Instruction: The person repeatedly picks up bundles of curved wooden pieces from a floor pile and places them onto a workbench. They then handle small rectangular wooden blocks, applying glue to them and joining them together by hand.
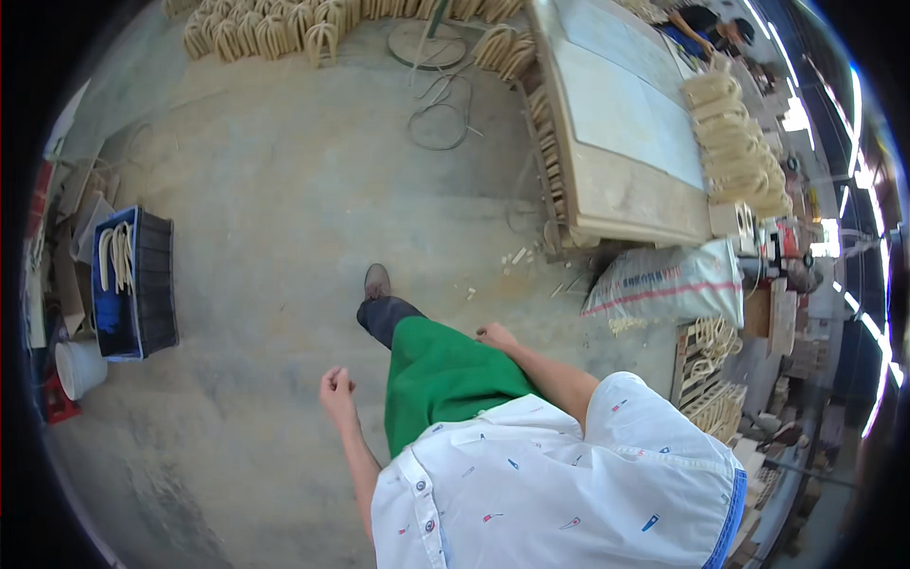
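Note:
My left hand [337, 391] hangs beside the green apron [445, 384], apart from it, with its fingers curled in and nothing seen in them. On the other side my right hand [496, 336] is at the apron's edge, its fingers also curled and no object showing. Neither hand touches any workpiece. Below me one brown shoe [377, 282] stands forward on the concrete floor [275, 209], as in a stride. My other foot is hidden by the apron.
To the left stands a dark crate [159, 284] with several bent wooden pieces [116, 256], beside a white bucket [81, 370]. A big worktable [635, 199], a stuffed white sack [673, 284] and a co-worker [706, 30] are right. Bent-wood bundles [256, 33] and a loose cable [441, 147] lie ahead.

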